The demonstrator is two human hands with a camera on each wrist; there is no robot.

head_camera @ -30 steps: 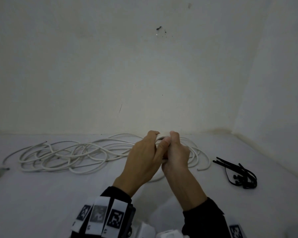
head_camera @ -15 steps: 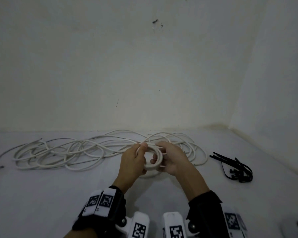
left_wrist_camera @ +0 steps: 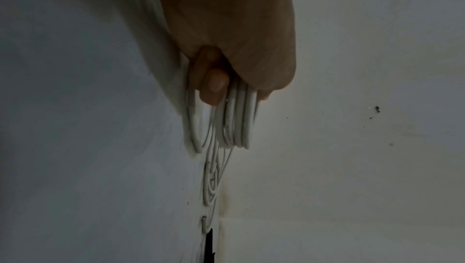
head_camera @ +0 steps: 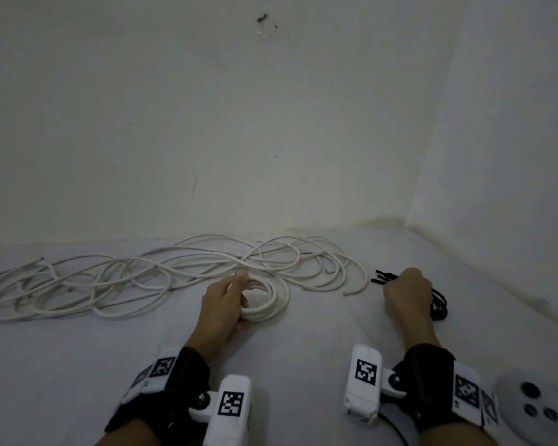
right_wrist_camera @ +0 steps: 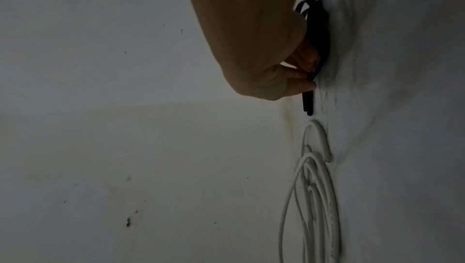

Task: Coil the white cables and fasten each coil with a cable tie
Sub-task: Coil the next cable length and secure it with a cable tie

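A small white cable coil (head_camera: 266, 300) rests on the white surface, and my left hand (head_camera: 226, 300) grips its near side with thumb and fingers curled round the turns. The left wrist view shows the coil (left_wrist_camera: 235, 126) hanging past my fingertips (left_wrist_camera: 214, 86). A long loose tangle of white cable (head_camera: 126, 278) spreads behind and to the left. To the right, my right hand (head_camera: 408, 291) is down on a bundle of black cable ties (head_camera: 437, 302). In the right wrist view my fingertips (right_wrist_camera: 302, 83) pinch the black ties (right_wrist_camera: 308, 102).
White walls meet in a corner at the back right. A loose cable end (head_camera: 356, 288) lies between the coil and the ties. A round grey device with dark buttons (head_camera: 535, 410) sits at the near right by my wrist.
Both hands held the coil together in the air. Now my left hand alone holds it down on the surface, and my right hand has moved right onto the black cable ties.
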